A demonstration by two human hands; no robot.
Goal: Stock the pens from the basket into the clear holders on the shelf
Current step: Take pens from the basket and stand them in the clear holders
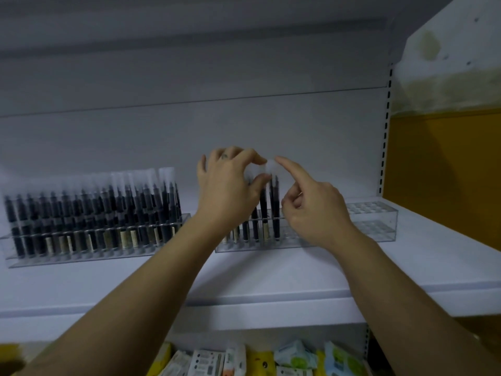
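Pens (276, 207) stand in the half-filled holder (375, 223) on the shelf (271, 272); above the holder, left hand (230, 185) pinches their clear caps, right hand (311, 210) touches one cap with a straight forefinger, other fingers curled.

A shop aisle, stocked with stationery for sale.
A white metal shelf (298, 270) hangs on a slotted upright (386, 137), as in a store. Two clear holders (379, 221) display rows of identical dark pens (89, 213), and below it bright sealed packets (295, 356) lie side by side.

Bare forearms; left hand (227, 185) wears a dark finger band (224, 156).
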